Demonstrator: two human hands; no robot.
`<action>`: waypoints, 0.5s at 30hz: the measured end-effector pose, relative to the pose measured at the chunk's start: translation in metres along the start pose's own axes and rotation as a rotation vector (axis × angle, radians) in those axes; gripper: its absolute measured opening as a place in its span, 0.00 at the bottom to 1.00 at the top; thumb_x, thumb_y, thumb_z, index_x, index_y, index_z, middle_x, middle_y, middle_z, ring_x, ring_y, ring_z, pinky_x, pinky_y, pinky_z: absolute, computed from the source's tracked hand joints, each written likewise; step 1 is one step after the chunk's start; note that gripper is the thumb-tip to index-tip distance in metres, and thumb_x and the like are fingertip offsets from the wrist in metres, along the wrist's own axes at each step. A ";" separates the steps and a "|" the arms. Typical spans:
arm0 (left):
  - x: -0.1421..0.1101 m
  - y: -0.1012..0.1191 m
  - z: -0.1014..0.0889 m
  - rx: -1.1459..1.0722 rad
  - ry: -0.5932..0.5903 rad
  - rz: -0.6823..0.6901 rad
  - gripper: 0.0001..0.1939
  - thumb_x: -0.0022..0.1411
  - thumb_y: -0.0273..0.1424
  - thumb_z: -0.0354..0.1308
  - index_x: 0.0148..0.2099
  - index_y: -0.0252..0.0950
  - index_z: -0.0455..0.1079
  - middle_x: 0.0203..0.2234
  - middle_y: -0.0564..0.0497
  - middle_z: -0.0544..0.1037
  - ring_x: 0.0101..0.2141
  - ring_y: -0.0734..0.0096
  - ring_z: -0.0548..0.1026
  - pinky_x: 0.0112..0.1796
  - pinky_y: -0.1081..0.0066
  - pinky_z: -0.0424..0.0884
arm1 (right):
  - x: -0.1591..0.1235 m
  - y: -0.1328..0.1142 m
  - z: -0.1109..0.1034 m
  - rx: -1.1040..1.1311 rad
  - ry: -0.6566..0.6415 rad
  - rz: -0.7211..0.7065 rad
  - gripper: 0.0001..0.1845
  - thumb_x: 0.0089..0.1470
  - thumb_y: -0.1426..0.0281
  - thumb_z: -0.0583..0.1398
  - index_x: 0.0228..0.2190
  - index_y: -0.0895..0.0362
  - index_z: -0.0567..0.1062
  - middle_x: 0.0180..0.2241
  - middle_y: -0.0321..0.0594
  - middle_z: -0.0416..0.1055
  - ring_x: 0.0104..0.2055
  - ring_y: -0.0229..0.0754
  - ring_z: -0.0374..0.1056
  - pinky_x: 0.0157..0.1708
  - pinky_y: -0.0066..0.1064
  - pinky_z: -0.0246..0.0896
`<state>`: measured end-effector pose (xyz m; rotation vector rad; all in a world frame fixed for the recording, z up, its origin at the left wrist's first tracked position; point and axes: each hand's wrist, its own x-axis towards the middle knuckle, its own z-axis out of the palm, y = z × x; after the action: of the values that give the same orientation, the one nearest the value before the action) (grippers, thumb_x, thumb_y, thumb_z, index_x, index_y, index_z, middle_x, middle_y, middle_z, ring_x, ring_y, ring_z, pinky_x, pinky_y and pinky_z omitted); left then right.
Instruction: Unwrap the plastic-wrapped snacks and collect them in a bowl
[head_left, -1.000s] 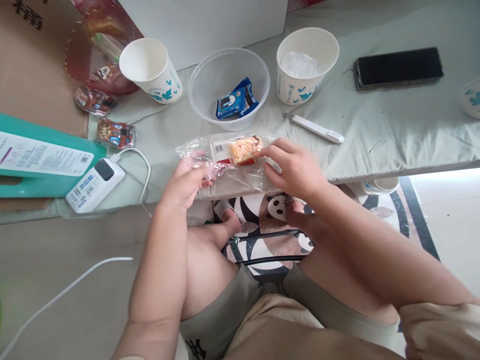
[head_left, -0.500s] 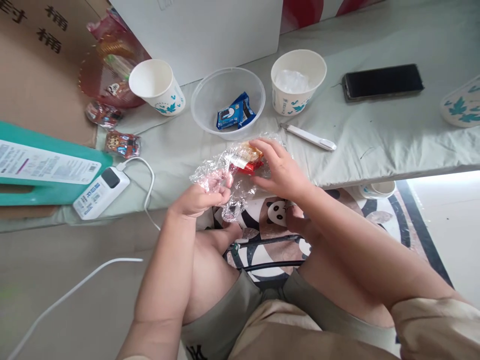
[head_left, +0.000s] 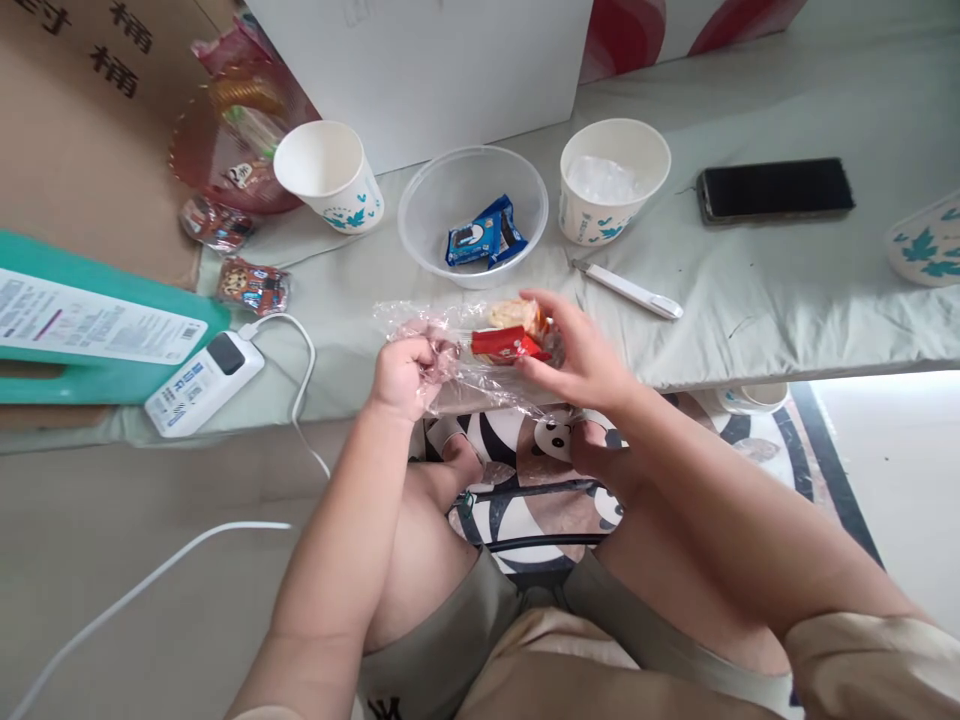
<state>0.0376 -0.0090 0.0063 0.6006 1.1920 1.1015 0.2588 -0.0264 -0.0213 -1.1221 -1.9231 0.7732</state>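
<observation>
- Left hand (head_left: pixel 405 378): fingers curled together, clamped on a bunch of clear film, at the worktop's near edge.
- Right hand (head_left: pixel 581 350): thumb and fingers apart, set around the right end of the packet; I cannot tell how firmly it grips.
- Film (head_left: pixel 397 318): thin, crinkled, running from the left fist to the packet, part of it past the worktop edge.
- Packet (head_left: pixel 504 345): red face towards me, pale yellow part behind; one wrapper or two, unclear. It lies between the hands, long axis running roughly from one to the other. The right hand is nearer, at its end; the left fist stands apart. This is the relation I would work from.
- Worktop (head_left: pixel 825 280): cloth-covered, creased.
- Power bank (head_left: pixel 206 380): white, near edge, far left, with a white cable (head_left: pixel 304 375).
- Cutter (head_left: pixel 626 288): white, slanting, just beyond the right hand.
- Brown packets (head_left: pixel 255 287): two, beyond the power bank.
- Bowl (head_left: pixel 409 240): clear, beyond the packet, holding blue packets (head_left: pixel 472 238).
- Left cup (head_left: pixel 352 205) and right cup (head_left: pixel 607 225): upright, flanking the bowl; the right one holds crumpled clear plastic.
- Phone (head_left: pixel 776 190): dark screen up, right of the cups.
- Basket (head_left: pixel 199 165): red, far left, holding snacks.
- White box (head_left: pixel 427 80): behind the bowl.
</observation>
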 end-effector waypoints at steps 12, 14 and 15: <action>0.006 0.013 -0.011 -0.226 0.269 -0.097 0.12 0.31 0.23 0.50 0.23 0.38 0.52 0.14 0.60 0.53 0.12 0.83 0.50 0.13 0.78 0.43 | 0.016 0.016 0.003 0.187 0.409 0.107 0.29 0.65 0.49 0.47 0.58 0.51 0.67 0.51 0.50 0.74 0.51 0.55 0.75 0.49 0.51 0.73; 0.006 0.011 -0.011 -0.224 0.229 -0.102 0.12 0.30 0.23 0.50 0.22 0.38 0.53 0.14 0.60 0.54 0.12 0.83 0.50 0.13 0.78 0.44 | 0.027 0.018 -0.001 0.116 0.486 0.099 0.29 0.68 0.51 0.43 0.61 0.49 0.64 0.52 0.51 0.73 0.53 0.55 0.74 0.49 0.51 0.73; 0.006 0.010 -0.011 -0.213 0.198 -0.098 0.11 0.30 0.23 0.50 0.22 0.37 0.54 0.14 0.59 0.54 0.13 0.83 0.50 0.14 0.78 0.44 | 0.034 0.019 -0.003 0.068 0.513 0.099 0.28 0.69 0.53 0.43 0.64 0.48 0.62 0.54 0.51 0.71 0.54 0.54 0.74 0.49 0.50 0.73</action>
<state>0.0234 -0.0018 0.0085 0.2714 1.2391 1.2064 0.2588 0.0126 -0.0239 -1.2389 -1.4126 0.5312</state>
